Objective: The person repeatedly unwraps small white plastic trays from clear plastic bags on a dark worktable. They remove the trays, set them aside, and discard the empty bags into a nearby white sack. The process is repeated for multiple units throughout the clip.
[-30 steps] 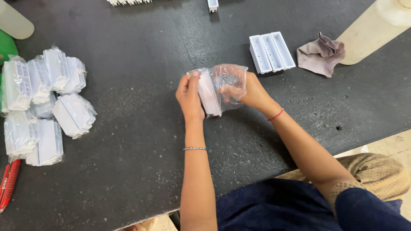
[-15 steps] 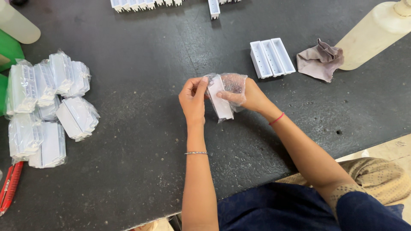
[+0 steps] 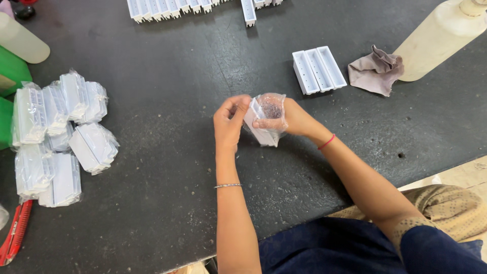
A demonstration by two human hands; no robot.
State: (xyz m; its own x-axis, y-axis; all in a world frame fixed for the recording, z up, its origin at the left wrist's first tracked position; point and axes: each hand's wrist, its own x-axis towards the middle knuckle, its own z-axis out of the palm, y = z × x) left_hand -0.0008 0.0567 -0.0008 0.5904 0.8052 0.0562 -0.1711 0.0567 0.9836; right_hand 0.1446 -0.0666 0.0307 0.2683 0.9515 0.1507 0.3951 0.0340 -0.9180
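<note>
1. Two hands at work above the middle of the dark, gritty table [image 3: 152, 213]: my left hand [image 3: 229, 122] pinches the edge of a thin clear plastic bag [image 3: 271, 109], and my right hand [image 3: 289, 119] grips the bag from the other side, fingers wrapped over it.
2. One white moulded plastic piece [image 3: 261, 133], oblong and stiff, sits partly inside the bag, its lower end poking out; I judge the step in hand to be bagging it.
3. Next move, as I judge it: ease the crinkly film fully over the piece; the slack film calls for a light, steady pull.
4. Several bagged pieces [image 3: 61, 134], glossy and crumpled, piled at far left.
5. Three bare white trays [image 3: 318, 70], ribbed and rectangular, lie side by side just beside a soft, rumpled grey cloth [image 3: 376, 71].
6. One pale, smooth bottle [image 3: 436, 40] touching the cloth.
7. One red cutter [image 3: 15, 238], lower left.
</note>
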